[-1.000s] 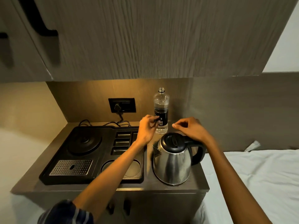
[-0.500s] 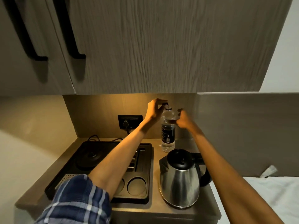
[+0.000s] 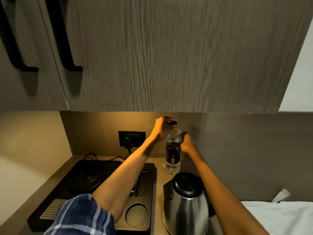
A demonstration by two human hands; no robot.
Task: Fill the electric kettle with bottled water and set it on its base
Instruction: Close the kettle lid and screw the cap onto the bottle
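Note:
A clear water bottle (image 3: 172, 155) with a dark label stands upright on the counter near the back wall. My left hand (image 3: 161, 128) is closed over its dark cap (image 3: 171, 123) from above. My right hand (image 3: 186, 143) grips the bottle's upper body from the right side. A steel electric kettle (image 3: 186, 209) with a black lid, lid shut, stands on the counter in front of the bottle, off its base. The round black kettle base (image 3: 88, 178) sits on the black tray (image 3: 150, 168) to the left.
A wall socket (image 3: 132, 139) with a plug and cable lies behind the tray. The tray has a metal grid (image 3: 50, 209) and a round recess (image 3: 136, 217). A wooden cupboard (image 3: 152, 56) hangs low overhead. A white bed sheet (image 3: 279, 217) lies at the right.
Both hands rose from near the kettle lid to the bottle; my left hand closed on the cap and my right hand on the bottle's body. The camera tilted upward.

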